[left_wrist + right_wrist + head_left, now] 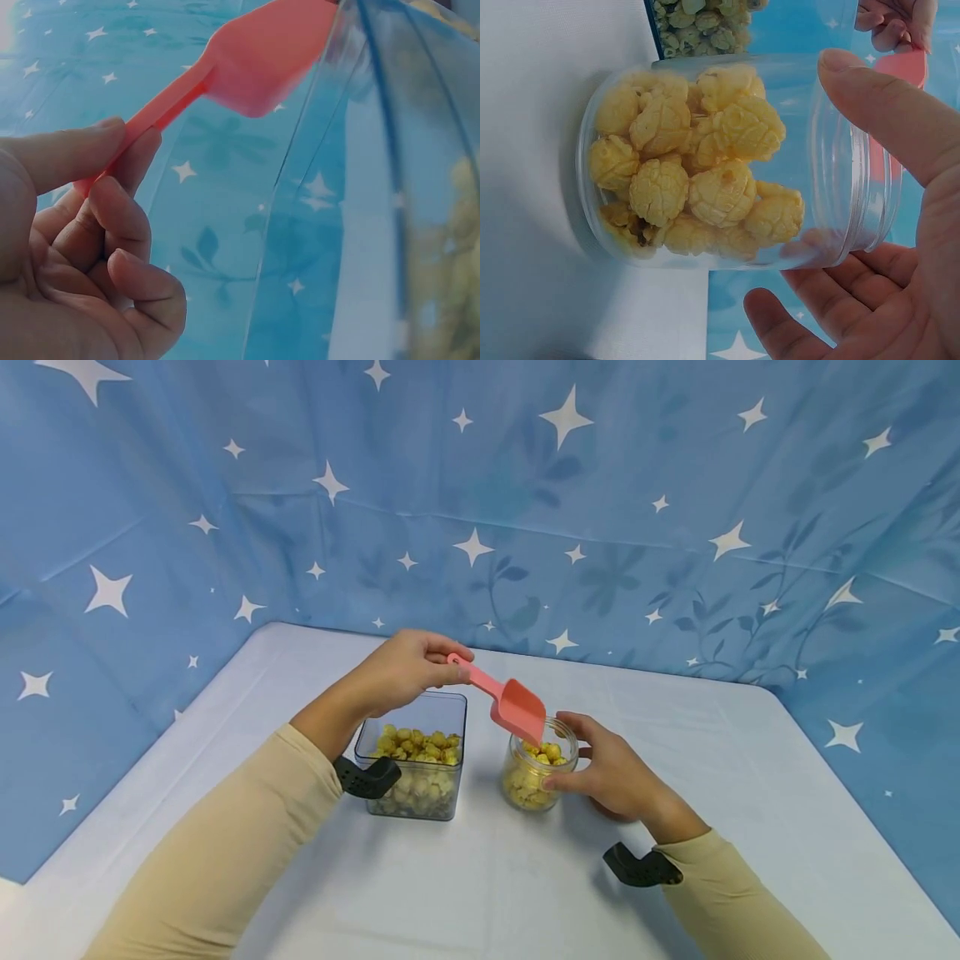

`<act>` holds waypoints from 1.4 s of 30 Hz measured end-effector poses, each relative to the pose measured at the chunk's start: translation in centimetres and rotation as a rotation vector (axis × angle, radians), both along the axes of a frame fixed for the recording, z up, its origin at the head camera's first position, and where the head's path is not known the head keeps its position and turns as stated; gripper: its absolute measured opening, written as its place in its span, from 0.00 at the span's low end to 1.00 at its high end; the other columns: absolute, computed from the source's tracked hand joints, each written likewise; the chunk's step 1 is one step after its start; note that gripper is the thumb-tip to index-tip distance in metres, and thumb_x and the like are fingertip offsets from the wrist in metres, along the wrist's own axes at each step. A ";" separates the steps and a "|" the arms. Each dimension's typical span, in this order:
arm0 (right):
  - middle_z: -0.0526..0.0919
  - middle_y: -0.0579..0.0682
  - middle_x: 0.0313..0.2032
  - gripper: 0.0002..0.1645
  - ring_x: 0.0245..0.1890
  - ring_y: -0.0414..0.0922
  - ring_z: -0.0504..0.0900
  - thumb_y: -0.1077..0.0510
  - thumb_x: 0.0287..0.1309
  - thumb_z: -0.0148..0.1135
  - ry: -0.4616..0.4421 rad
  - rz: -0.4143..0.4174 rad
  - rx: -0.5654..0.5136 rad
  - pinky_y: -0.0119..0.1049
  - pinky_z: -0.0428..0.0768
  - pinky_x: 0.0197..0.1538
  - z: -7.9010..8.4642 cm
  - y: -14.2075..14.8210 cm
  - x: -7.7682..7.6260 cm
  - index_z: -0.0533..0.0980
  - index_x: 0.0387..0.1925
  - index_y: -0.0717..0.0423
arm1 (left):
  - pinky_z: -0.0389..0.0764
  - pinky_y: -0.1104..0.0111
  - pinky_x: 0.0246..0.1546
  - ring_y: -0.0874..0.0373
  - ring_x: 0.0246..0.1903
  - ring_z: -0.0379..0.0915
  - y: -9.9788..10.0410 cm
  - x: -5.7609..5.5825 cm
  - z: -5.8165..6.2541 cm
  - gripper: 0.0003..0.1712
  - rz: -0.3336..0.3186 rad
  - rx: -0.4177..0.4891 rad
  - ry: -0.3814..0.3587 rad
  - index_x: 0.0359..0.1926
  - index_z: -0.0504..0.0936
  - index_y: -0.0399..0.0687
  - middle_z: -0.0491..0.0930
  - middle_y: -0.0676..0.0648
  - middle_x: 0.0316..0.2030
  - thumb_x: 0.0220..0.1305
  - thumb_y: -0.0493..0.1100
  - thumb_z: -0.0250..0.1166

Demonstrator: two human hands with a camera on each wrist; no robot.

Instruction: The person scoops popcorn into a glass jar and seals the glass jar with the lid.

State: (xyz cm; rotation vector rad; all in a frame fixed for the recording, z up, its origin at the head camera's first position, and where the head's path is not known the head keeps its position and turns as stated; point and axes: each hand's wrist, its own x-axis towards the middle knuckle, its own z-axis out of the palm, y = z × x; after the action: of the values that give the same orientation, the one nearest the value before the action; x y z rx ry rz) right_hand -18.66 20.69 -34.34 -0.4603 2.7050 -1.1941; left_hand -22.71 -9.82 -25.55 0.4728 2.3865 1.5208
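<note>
The left hand [405,675] pinched the end of a pink plastic scoop's handle [482,680] between thumb and forefinger, its other fingers curled loosely beneath. The scoop slanted down to the right, its blade [519,708] tipped over the mouth of a clear, round jar [516,783]; whether the blade touched the jar's rim could not be told.

The right hand [611,768] held that jar near its neck — thumb on one side, some fingers round the other, at least one finger standing away from the wall. The jar stood upright on the white tabletop [465,893], part filled with round, pale yellow popcorn [660,187] that left room below the neck.

To the jar's left, well apart from it, stood a clear rectangular container [438,708], holding a heap of popcorn of the same kind. The left forearm crossed its near left corner. Partly hidden by the right hand was a reddish-brown object [613,812], too covered to name.

Both arms wore beige sleeves [225,843] and black wrist mounts [367,778]. Behind the table hung a blue curtain [420,443] — printed with white stars and darker leaves.
</note>
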 end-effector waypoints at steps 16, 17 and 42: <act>0.63 0.57 0.72 0.62 0.70 0.58 0.64 0.46 0.44 0.83 0.117 0.117 0.039 0.56 0.64 0.68 2.4 -0.5 -0.4 0.58 0.74 0.58 | 0.69 0.58 0.45 0.48 0.48 0.68 -7.2 1.7 3.0 0.25 0.075 -0.056 0.069 0.66 0.75 0.42 0.82 0.42 0.52 0.72 0.45 0.63; 0.63 0.56 0.72 0.62 0.70 0.59 0.63 0.47 0.44 0.83 0.117 0.124 0.038 0.56 0.63 0.68 2.7 -0.7 -0.5 0.57 0.75 0.58 | 0.69 0.58 0.45 0.48 0.48 0.69 -7.7 1.8 3.2 0.25 0.089 -0.064 0.081 0.66 0.75 0.42 0.82 0.43 0.53 0.72 0.45 0.63; 0.59 0.49 0.75 0.65 0.71 0.56 0.62 0.46 0.45 0.82 0.060 0.303 0.101 0.51 0.64 0.69 4.9 -9.1 -2.3 0.55 0.77 0.56 | 0.64 0.41 0.63 0.38 0.62 0.69 -12.0 2.0 2.6 0.28 0.102 -0.257 0.105 0.67 0.73 0.37 0.81 0.38 0.54 0.73 0.46 0.63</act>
State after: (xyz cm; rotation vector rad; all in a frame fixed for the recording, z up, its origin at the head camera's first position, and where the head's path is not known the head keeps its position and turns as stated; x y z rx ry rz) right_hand -21.01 11.61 -29.48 -0.8663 2.6052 -0.9727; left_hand -20.72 -21.82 -22.93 0.3862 2.6762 1.2292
